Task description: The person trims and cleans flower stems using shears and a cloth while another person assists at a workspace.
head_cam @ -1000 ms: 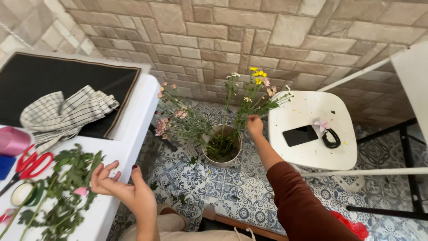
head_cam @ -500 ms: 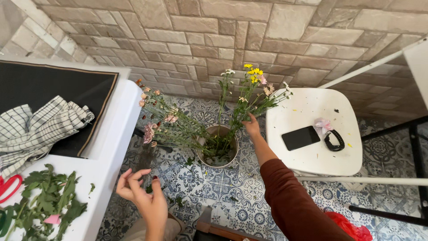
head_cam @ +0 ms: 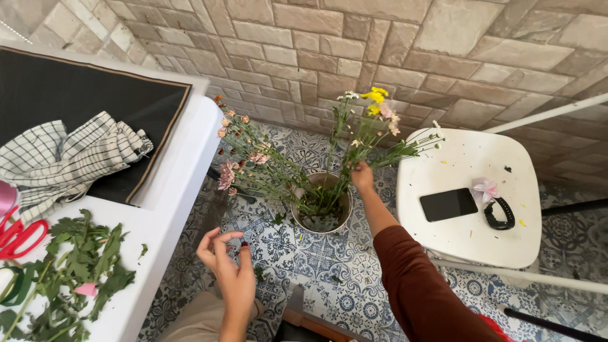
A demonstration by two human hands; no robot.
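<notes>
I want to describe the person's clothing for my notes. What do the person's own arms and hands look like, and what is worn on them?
The right arm wears a long dark red-brown sleeve pushed up to about the elbow, leaving the forearm bare. The right hand is bare, with no glove or ring visible. The left hand is bare too, with dark polish on the fingernails; its wrist shows no sleeve, watch or bracelet.

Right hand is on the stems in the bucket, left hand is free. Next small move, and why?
Probably lift the gripped stem up out of the bucket. The right hand is closed around a stem of the yellow and white flowers, which lean right toward the white stool. The left hand hovers open over the tiled floor, holding nothing, so it looks free to take the stem.
</notes>
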